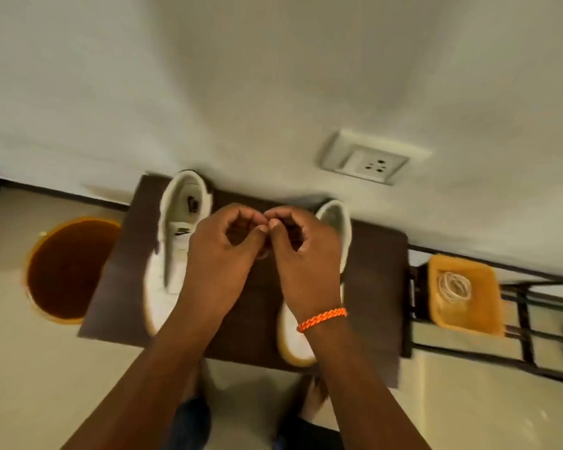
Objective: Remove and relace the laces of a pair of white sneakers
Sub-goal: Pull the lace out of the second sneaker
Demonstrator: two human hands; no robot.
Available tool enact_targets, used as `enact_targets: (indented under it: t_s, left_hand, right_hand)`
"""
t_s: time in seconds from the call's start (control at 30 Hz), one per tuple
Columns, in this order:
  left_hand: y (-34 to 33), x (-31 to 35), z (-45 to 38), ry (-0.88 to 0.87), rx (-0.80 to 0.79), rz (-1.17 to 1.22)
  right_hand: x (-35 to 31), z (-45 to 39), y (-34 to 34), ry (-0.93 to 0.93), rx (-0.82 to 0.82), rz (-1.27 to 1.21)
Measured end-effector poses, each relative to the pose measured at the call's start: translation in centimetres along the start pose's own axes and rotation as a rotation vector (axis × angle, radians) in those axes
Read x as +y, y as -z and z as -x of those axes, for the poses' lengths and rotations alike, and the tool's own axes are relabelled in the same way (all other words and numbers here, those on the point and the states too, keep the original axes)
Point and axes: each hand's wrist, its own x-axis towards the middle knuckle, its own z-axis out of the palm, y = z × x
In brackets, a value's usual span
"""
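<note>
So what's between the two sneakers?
In the head view, bare dark board, with both hands, left and right, held above the gap between sneakers.

The left low white leather sneaker [171, 254] is white outside, pale grey-white inside, with a small black mark on its tongue and on its insole. The right low white leather sneaker [298, 336] shows a cream-yellow sole edge at the toe. Both stand on a dark brown rectangular wooden board [377, 287]. The braided orange thread bracelet [322, 318] has small lighter flecks. The round dark brown tray with orange rim [69, 271] lies on the pale beige floor [30, 384]. The orange-yellow square plastic tray [465, 293] holds whitish coiled laces [454, 285]. The wall [273, 76] is off-white; the rectangular plastic wall socket [368, 159] is white with dark holes.
</note>
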Motion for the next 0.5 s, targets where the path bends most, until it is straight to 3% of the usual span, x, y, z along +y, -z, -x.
enact_targets:
  t_s: [0.13,0.27,0.5]
  left_hand:
    - [-10.6,1.4,1.6,-0.048,-0.173,-0.053]
    - [-19.2,0.7,3.0,-0.067,-0.288,-0.114]
    - [-31.8,-0.3,3.0,-0.311,-0.529,-0.606]
  right_hand:
    - [3.0,1.3,10.4,-0.076,0.204,0.035]
    - [7.3,2.7,17.5,-0.17,0.297,0.11]
    - [17.3,3.3,27.6,-0.386,0.422,0.363]
